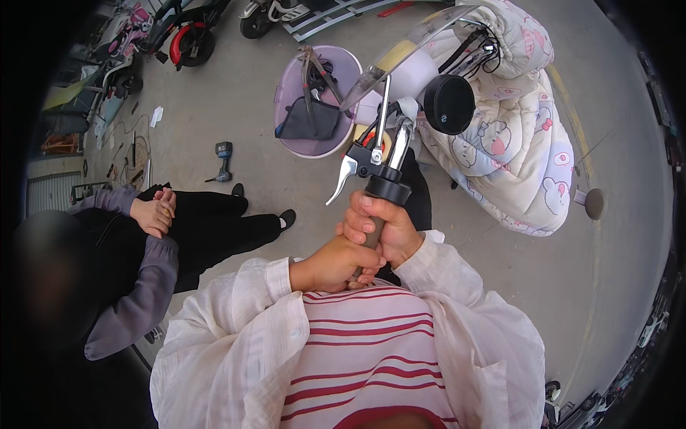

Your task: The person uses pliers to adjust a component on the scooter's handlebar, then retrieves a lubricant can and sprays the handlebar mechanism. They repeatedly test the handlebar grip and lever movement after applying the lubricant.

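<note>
In the head view, the step in hand appears to be a firm two-handed hold on the handlebar grip (373,234). The right hand (396,229) is closed around its upper part, just below the black collar (388,189), and the left hand (334,259) is closed lower down, nearer the striped shirt (364,350). The two hands touch, and the fingers hide much of the grip, so whether it sits fully on the bar cannot be told. As a judgement, the next move calls for an even squeeze and force kept in line with the bar, with the rest of the handlebar held steady.

The grip lies inside both hands, in front of the person's middle. Beyond the collar, the brake lever (344,179) sticks out to the left, with no finger on it, and the silver bar (401,141) runs on away from the person. Farther off are a lilac bucket (291,86) with pliers (310,80) in it and, to the right, a quilted cover (504,154). A drill (223,160) is on the floor (257,107) to the left, well apart from both hands.
</note>
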Action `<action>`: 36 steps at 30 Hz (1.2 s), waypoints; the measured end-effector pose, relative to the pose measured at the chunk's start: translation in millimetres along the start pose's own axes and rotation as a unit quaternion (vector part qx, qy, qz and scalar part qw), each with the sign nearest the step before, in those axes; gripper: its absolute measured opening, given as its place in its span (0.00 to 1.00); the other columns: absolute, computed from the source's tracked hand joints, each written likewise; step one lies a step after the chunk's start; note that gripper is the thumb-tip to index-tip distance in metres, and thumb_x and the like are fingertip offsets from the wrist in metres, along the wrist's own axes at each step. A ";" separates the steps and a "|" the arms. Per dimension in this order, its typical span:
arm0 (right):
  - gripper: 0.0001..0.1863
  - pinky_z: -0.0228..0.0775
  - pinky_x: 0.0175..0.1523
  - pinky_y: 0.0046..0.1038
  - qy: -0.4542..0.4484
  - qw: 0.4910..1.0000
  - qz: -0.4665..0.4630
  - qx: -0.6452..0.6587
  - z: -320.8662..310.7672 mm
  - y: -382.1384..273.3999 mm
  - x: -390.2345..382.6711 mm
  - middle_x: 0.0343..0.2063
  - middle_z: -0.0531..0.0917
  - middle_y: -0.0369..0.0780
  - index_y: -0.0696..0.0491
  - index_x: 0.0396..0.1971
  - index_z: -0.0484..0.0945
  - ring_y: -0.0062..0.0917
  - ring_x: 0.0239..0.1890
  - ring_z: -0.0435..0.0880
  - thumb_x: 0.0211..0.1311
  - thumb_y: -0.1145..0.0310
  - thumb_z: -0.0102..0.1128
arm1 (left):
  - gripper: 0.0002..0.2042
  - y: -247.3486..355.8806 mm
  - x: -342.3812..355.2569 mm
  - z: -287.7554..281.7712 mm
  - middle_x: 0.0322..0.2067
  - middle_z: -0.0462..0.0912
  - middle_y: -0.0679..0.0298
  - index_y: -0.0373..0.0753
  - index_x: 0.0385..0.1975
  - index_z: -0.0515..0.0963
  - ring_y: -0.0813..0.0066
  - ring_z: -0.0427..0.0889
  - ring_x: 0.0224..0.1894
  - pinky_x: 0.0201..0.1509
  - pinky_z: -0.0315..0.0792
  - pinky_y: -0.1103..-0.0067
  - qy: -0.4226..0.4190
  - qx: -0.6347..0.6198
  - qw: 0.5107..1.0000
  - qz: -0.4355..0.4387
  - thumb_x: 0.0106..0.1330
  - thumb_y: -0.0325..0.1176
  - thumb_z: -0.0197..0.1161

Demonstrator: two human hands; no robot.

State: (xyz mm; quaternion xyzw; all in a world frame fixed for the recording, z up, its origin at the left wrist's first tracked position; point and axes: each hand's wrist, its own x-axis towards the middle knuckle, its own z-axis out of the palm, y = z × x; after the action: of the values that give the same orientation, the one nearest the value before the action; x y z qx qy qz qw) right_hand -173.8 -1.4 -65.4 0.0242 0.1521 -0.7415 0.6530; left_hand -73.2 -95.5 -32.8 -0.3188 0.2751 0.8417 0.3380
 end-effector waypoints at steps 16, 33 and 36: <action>0.12 0.67 0.26 0.23 0.426 0.892 0.001 -0.149 52.1 2.6 5.7 0.16 0.70 0.32 0.48 0.25 0.66 0.21 0.21 0.71 0.61 0.60 0.57 | 0.06 -9.6 26.7 -37.2 0.17 0.63 0.69 0.41 0.23 0.65 0.82 0.59 0.16 0.20 0.57 0.85 -0.354 -0.139 0.925 -0.017 0.59 0.29 0.54; 0.08 0.73 0.32 0.28 0.641 0.718 0.028 -0.269 82.9 5.2 37.7 0.21 0.78 0.36 0.56 0.28 0.77 0.23 0.24 0.76 0.56 0.67 0.65 | 0.05 0.6 31.6 -43.6 0.19 0.69 0.66 0.39 0.23 0.70 0.80 0.65 0.17 0.19 0.59 0.85 -0.394 -0.151 0.903 -0.080 0.58 0.31 0.56; 0.09 0.71 0.28 0.28 0.568 0.782 0.020 -0.255 72.0 3.7 25.7 0.19 0.76 0.36 0.55 0.25 0.75 0.22 0.22 0.75 0.55 0.67 0.65 | 0.08 -3.4 35.0 -45.1 0.16 0.67 0.68 0.40 0.19 0.68 0.81 0.64 0.15 0.17 0.56 0.85 -0.388 -0.155 0.902 -0.112 0.58 0.31 0.56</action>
State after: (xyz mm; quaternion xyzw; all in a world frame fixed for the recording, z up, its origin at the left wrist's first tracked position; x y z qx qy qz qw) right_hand -162.2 -45.1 -3.6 0.2765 0.6784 -0.5143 0.4458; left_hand -74.7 -110.3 -88.0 -0.0441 -0.0492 0.8875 0.4561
